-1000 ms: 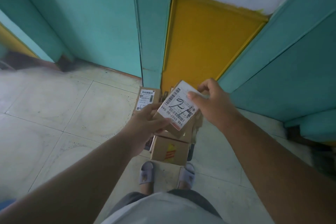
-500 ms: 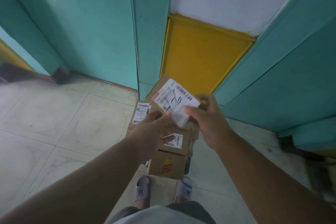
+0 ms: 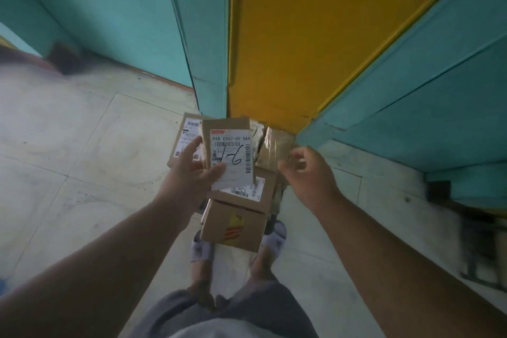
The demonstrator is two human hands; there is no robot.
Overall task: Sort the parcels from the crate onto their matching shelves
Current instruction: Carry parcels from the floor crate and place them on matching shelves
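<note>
The small labelled parcel [image 3: 231, 156] is held by the left hand [image 3: 192, 173] above the stacked parcels [image 3: 238, 208], thumb pinched on its lower edge, label w/ handwritten mark faced up. The right hand [image 3: 307, 173] is seen just beside the stack, fingers loosely curled, nothing gripped. Before a shelf is chosen, the mark is best read w/ the parcel kept level and steady.

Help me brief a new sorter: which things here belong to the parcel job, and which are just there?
Job:
labelled parcel, held by left hand
right hand, empty
stacked boxes
taped parcel

Just there:
grey slippers
tiled floor
yellow panel
</note>
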